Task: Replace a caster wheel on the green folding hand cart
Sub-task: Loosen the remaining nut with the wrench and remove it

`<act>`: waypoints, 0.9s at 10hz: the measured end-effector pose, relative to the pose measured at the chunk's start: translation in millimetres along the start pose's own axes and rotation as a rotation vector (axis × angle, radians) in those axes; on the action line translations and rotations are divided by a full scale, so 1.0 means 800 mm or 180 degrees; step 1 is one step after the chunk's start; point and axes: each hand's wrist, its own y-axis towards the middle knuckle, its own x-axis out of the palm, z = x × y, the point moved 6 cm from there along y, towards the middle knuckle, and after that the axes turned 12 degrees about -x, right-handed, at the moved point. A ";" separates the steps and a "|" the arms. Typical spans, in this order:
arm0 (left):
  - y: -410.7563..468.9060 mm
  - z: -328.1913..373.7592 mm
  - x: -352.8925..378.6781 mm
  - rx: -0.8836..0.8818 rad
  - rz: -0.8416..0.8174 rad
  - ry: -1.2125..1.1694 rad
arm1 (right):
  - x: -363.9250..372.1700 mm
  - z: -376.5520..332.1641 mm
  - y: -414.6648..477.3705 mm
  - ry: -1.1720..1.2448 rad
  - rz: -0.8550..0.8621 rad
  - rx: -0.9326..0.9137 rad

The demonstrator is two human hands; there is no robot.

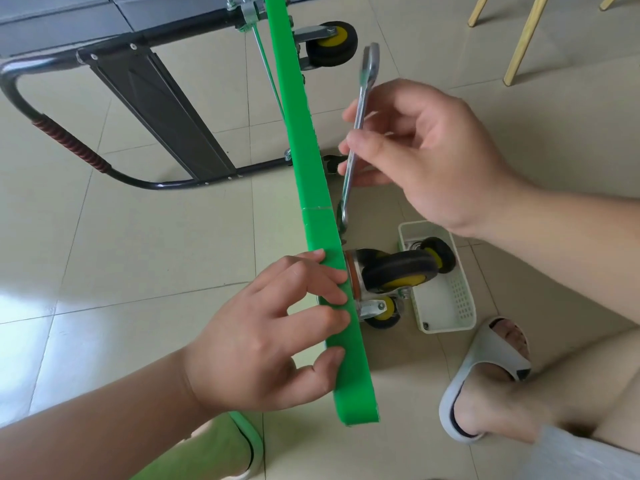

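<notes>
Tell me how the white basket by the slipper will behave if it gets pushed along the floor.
The white basket looks like thin perforated plastic, so probably light and slightly flexible. Low and wide on glossy tile floor, it would likely slide rather than tip. The caster wheel inside could roll about and weight its far end.

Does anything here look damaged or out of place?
A thin pale line crosses the green platform edge above the left hand, beside the tip of the wrench; crack or seam, I cannot tell. A loose caster wheel lies in the white basket.
</notes>
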 end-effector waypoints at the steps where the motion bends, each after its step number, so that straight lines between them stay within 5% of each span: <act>1: -0.001 -0.001 0.000 -0.0004 0.0002 -0.0009 | -0.007 0.031 0.013 0.0241 0.0397 0.0667; 3: -0.001 -0.001 0.000 0.0017 -0.0007 -0.0019 | -0.011 0.072 0.013 0.0317 0.0603 0.1380; 9: -0.001 0.000 -0.001 0.0011 -0.0011 -0.0039 | 0.020 0.053 0.008 0.0567 0.0183 0.1567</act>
